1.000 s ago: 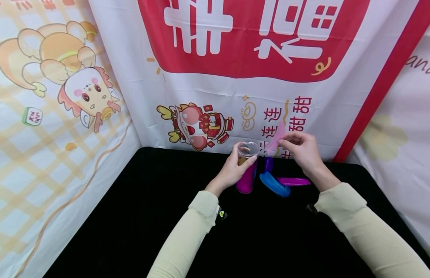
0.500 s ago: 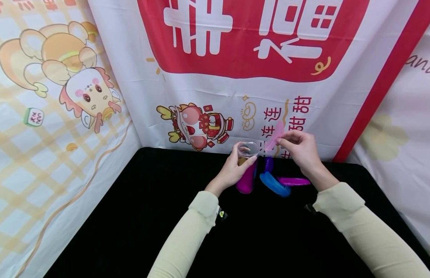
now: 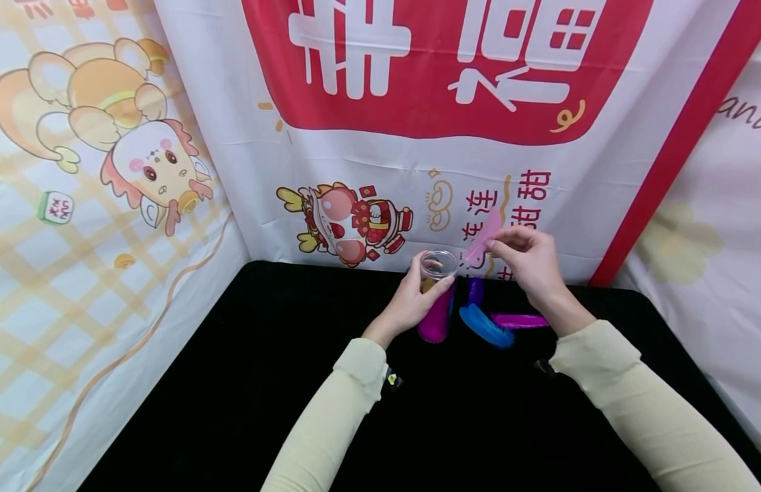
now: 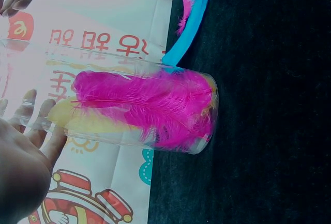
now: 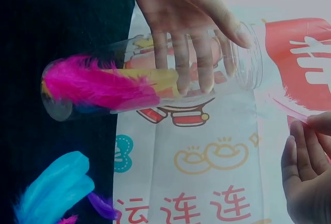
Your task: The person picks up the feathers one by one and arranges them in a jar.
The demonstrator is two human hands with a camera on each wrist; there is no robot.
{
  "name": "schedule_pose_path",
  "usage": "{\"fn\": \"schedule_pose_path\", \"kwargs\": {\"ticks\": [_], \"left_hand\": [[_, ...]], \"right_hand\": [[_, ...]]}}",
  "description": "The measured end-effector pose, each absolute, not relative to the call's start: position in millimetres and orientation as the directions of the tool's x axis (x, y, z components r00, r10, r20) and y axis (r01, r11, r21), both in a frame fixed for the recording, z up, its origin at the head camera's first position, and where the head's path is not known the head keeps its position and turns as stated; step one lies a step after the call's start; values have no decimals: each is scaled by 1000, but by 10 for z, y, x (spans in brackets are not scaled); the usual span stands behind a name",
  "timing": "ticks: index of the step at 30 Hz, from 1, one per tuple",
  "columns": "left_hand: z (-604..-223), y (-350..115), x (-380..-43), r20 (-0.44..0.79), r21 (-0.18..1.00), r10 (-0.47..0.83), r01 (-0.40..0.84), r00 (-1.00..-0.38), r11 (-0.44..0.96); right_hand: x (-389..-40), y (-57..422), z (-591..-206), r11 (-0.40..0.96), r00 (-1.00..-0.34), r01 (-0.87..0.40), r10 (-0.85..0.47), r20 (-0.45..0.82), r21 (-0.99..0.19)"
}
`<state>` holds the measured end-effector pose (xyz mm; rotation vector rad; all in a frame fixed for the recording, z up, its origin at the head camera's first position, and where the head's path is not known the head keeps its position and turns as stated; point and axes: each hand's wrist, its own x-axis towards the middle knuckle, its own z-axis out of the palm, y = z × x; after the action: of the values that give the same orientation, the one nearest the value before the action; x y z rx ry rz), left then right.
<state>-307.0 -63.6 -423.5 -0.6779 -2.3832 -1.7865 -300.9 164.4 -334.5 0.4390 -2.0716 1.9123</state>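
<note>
My left hand (image 3: pixel 406 306) grips a clear, open-topped cylindrical jar (image 3: pixel 440 262) around its upper part, keeping it upright over the black table. Inside lie a magenta feather (image 4: pixel 139 97) and a yellow feather (image 4: pixel 98 122), low in the jar in the left wrist view. Between thumb and fingers, my right hand (image 3: pixel 532 265) pinches a pale pink feather (image 3: pixel 486 231). That feather slants upward, its lower end just right of the jar's mouth and outside it. In the right wrist view, the jar's threaded rim (image 5: pixel 251 56) faces the feather.
A blue feather (image 3: pixel 486 328), a magenta feather (image 3: pixel 519 321) and a purple feather (image 3: pixel 475 290) lie on the black table (image 3: pixel 294 396) right of the jar. Printed cloth (image 3: pixel 331 154) hangs close behind the table's far edge, with more cloth at both sides.
My right hand has shifted slightly left and up with the pale pink feather, bringing it nearer the jar's mouth. The left hand and jar have stayed in place.
</note>
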Motion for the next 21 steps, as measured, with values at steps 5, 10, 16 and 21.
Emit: {"fn": "schedule_pose_path", "kwargs": {"ticks": [5, 10, 16, 21], "left_hand": [[-4228, -637, -3068, 336, 891, 294, 404, -895, 208], [-4223, -635, -3063, 334, 890, 293, 402, -896, 213], [-4224, -634, -3053, 324, 894, 291, 392, -900, 216], [-4215, -635, -3038, 324, 893, 293, 393, -900, 219]], "right_hand": [[-3007, 1608, -3320, 86, -914, -405, -17, 405, -910], [-3006, 1571, -3322, 97, -914, -404, 1, 406, -910], [-3007, 1542, -3352, 86, -909, -416, -8, 417, -905], [-2999, 1524, -3363, 85, -910, -414, -10, 414, -906]]}}
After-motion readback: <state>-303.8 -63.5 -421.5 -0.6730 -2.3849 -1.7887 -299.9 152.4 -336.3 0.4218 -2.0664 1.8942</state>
